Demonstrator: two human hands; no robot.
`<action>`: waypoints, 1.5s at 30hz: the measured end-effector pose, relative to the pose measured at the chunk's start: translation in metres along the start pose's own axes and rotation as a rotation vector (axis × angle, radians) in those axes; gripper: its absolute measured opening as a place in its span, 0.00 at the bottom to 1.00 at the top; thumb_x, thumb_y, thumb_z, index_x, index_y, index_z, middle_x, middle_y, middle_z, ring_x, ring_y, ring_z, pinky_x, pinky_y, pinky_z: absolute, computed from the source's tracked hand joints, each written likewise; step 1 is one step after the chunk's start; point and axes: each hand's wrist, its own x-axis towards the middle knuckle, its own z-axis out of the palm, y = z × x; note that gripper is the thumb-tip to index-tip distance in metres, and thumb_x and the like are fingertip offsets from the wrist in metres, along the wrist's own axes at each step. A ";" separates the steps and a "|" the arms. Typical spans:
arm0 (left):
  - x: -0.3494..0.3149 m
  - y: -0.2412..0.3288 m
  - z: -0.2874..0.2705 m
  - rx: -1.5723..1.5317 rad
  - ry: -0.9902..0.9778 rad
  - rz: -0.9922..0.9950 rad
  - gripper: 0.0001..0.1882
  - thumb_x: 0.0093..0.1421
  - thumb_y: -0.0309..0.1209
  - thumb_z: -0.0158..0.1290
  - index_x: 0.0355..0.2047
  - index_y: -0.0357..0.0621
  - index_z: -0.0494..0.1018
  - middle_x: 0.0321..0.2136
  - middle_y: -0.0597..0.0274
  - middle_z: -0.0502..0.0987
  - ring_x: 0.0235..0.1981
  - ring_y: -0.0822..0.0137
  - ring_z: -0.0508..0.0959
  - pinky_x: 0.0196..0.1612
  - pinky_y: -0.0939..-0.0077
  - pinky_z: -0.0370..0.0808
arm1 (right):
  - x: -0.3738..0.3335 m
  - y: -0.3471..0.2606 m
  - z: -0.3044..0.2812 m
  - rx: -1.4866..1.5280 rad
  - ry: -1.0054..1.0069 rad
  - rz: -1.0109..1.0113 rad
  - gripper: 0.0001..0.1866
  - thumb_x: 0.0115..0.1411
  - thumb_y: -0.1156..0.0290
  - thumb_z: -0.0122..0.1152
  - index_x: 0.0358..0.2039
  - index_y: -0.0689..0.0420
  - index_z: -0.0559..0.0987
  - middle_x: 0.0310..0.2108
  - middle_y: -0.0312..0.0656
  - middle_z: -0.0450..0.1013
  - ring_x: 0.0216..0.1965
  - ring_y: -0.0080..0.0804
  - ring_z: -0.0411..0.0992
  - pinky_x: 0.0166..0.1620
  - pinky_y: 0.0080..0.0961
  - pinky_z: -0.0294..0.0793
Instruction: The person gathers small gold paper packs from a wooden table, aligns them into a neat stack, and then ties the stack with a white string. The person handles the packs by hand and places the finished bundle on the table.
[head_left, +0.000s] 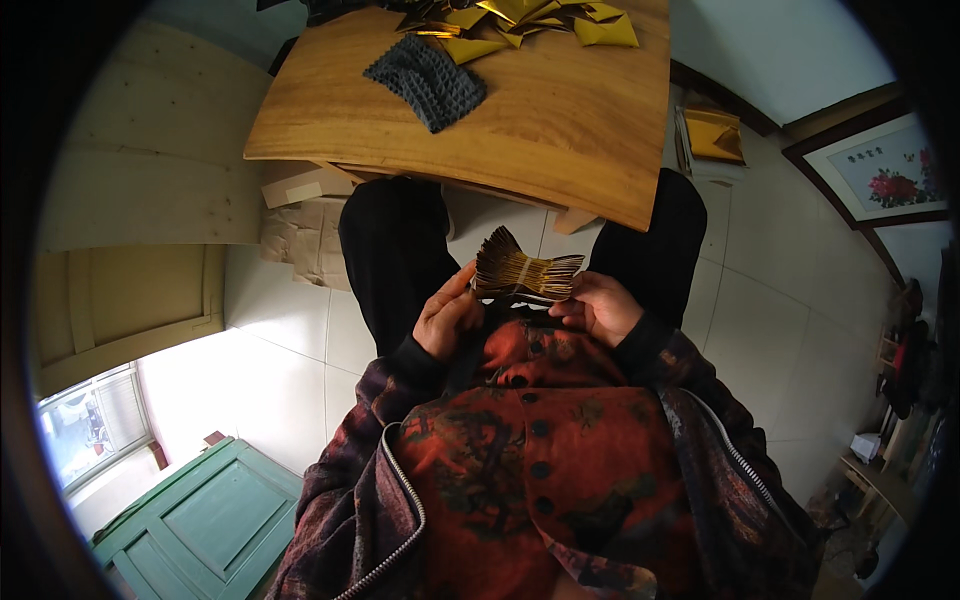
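Above my lap is a thick bundle of gold foil paper (pixel 525 272), pinched in at the middle by a thin pale band. Its many layers fan out at both ends, the left end rising higher. My left hand (pixel 446 316) is closed on the bundle's left end. Around the right end, the fingers of my right hand (pixel 603 306) are closed as well. Some fingertips are hidden under the paper.
A wooden table (pixel 540 130) stands in front of my knees. On it lie a dark grey textured cloth (pixel 428 82) and a heap of folded gold papers (pixel 530 22). More gold paper (pixel 714 135) is on the tiled floor at right; cardboard (pixel 310 235) is under the table's left side.
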 end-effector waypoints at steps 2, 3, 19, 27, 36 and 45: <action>0.004 0.001 0.004 0.105 -0.012 0.065 0.26 0.63 0.21 0.47 0.62 0.42 0.60 0.21 0.77 0.63 0.23 0.81 0.62 0.30 0.87 0.62 | 0.001 -0.003 -0.001 0.015 0.010 -0.018 0.06 0.64 0.72 0.49 0.35 0.60 0.72 0.38 0.44 0.76 0.35 0.33 0.78 0.33 0.21 0.77; 0.005 0.002 0.006 0.154 -0.035 0.119 0.25 0.62 0.20 0.49 0.61 0.41 0.61 0.22 0.76 0.65 0.23 0.82 0.62 0.30 0.89 0.62 | 0.001 -0.004 -0.002 0.024 -0.020 -0.018 0.06 0.64 0.72 0.48 0.35 0.60 0.72 0.38 0.45 0.76 0.35 0.33 0.78 0.33 0.21 0.77; 0.135 0.072 0.038 0.422 0.362 0.243 0.14 0.58 0.24 0.57 0.43 0.29 0.72 0.20 0.70 0.75 0.20 0.84 0.68 0.23 0.88 0.63 | 0.035 -0.112 0.011 -0.189 0.043 -0.316 0.10 0.65 0.72 0.43 0.44 0.60 0.70 0.36 0.39 0.74 0.30 0.32 0.77 0.33 0.28 0.78; 0.220 0.095 0.029 0.947 0.414 0.115 0.19 0.54 0.35 0.58 0.37 0.28 0.76 0.24 0.57 0.81 0.25 0.72 0.79 0.31 0.79 0.74 | 0.072 -0.176 0.012 -0.749 0.259 -0.273 0.12 0.63 0.72 0.40 0.42 0.65 0.68 0.28 0.46 0.76 0.24 0.33 0.77 0.22 0.24 0.72; 0.234 0.113 0.031 1.252 0.371 0.103 0.16 0.46 0.41 0.57 0.23 0.37 0.78 0.20 0.50 0.78 0.26 0.52 0.79 0.33 0.63 0.75 | 0.072 -0.189 0.003 -0.914 0.220 -0.455 0.10 0.60 0.72 0.47 0.26 0.66 0.71 0.18 0.40 0.72 0.15 0.27 0.70 0.20 0.26 0.69; 0.234 0.118 0.034 1.344 0.343 0.072 0.18 0.47 0.43 0.57 0.26 0.38 0.78 0.24 0.48 0.78 0.28 0.49 0.79 0.34 0.60 0.75 | 0.074 -0.172 0.002 -0.724 0.242 -0.613 0.10 0.63 0.69 0.49 0.29 0.62 0.71 0.22 0.35 0.70 0.19 0.20 0.70 0.22 0.18 0.67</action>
